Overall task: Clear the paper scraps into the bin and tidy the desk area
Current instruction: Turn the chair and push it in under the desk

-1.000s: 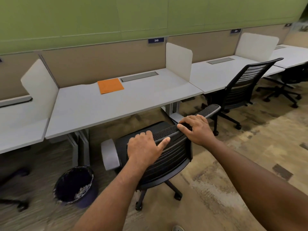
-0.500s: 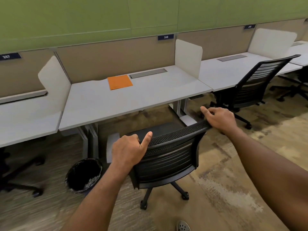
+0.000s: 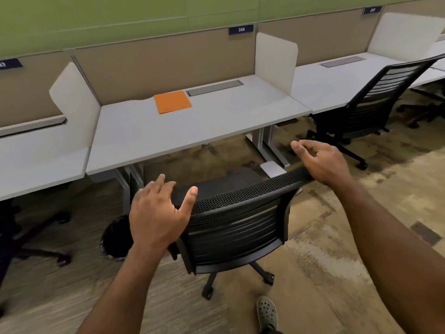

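Observation:
A black mesh office chair stands facing the white desk, its seat partly under the desk edge. My left hand hovers at the left end of the backrest's top, fingers spread, holding nothing. My right hand is at the right end of the backrest top, fingers lifted apart and off the mesh. An orange sheet lies flat at the back of the desk. A dark bin sits on the floor left of the chair, mostly hidden behind my left wrist.
White dividers stand at both ends of the desk. A second black chair is at the desk to the right. Another chair's wheeled base is on the floor at far left. My shoe shows at the bottom.
The chair has turned square and rolled toward the desk. Both hands, which gripped the top of the backrest, have opened and let go of it.

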Motion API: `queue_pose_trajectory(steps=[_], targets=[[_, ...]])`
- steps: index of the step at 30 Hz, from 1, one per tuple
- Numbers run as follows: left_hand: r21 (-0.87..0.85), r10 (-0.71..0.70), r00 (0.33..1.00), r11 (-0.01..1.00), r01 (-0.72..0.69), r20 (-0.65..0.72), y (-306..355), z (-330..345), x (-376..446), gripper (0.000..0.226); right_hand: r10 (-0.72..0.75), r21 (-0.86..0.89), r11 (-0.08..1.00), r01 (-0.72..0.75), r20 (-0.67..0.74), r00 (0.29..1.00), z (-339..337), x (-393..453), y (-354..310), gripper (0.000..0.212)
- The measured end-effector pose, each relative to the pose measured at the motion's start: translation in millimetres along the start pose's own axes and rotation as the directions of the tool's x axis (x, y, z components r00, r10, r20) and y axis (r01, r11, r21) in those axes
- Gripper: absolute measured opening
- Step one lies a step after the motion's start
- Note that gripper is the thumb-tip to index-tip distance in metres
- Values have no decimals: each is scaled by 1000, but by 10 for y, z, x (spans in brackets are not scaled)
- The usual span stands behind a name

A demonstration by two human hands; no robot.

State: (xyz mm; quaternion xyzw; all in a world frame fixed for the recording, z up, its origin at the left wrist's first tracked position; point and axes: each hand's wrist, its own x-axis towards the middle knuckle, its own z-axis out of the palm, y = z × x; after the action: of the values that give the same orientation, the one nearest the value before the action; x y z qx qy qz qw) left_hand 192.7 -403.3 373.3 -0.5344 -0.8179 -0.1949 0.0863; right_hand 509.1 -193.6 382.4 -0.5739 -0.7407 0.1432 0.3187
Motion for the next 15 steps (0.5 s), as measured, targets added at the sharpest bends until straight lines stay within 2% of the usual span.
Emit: queue_pose_trajectory(steps=[6,15], targets=[[-75,-98,995,992,99,9,-99,32,208,97,-22,-62,998,26,51,998,31,132,-55,72],[8,-110,991,994,110,73,-28,217,713,93,-53,-27,998,57,133,990,116,707,-11,86]])
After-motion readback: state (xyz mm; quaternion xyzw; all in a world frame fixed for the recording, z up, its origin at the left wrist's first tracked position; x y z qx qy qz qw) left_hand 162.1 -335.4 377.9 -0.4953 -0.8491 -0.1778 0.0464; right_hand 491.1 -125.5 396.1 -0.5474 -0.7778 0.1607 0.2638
